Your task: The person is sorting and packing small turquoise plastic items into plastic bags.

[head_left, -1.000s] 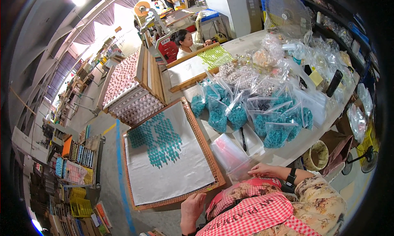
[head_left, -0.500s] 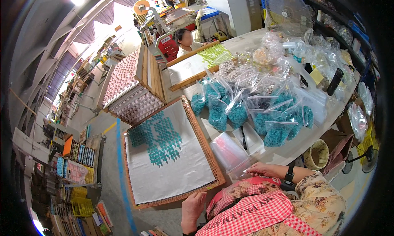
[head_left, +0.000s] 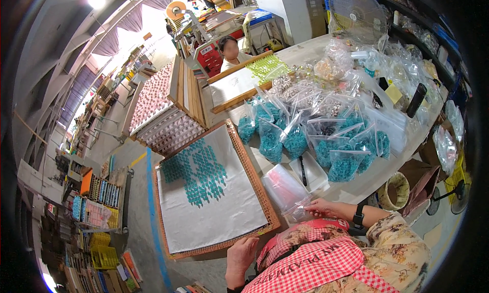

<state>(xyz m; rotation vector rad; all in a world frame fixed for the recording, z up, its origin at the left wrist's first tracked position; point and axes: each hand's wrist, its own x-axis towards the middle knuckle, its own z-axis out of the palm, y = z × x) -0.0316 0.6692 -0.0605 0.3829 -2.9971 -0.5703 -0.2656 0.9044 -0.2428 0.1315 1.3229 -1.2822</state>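
A: In the head view, what did we record of the right hand [head_left: 321, 208]?

B: We found it nearly closed, fingertips at the near end of the clear bags [head_left: 279, 185]; whether they gripped the plastic we could not tell. The left hand [head_left: 241, 254] was loosely curled beside the tray [head_left: 259, 191], palm hidden

A: Why did the bags lie there?

B: On the table [head_left: 344, 192] beside the tray, we judged, for short reach; they looked flat, glossy, see-through, pink showing through
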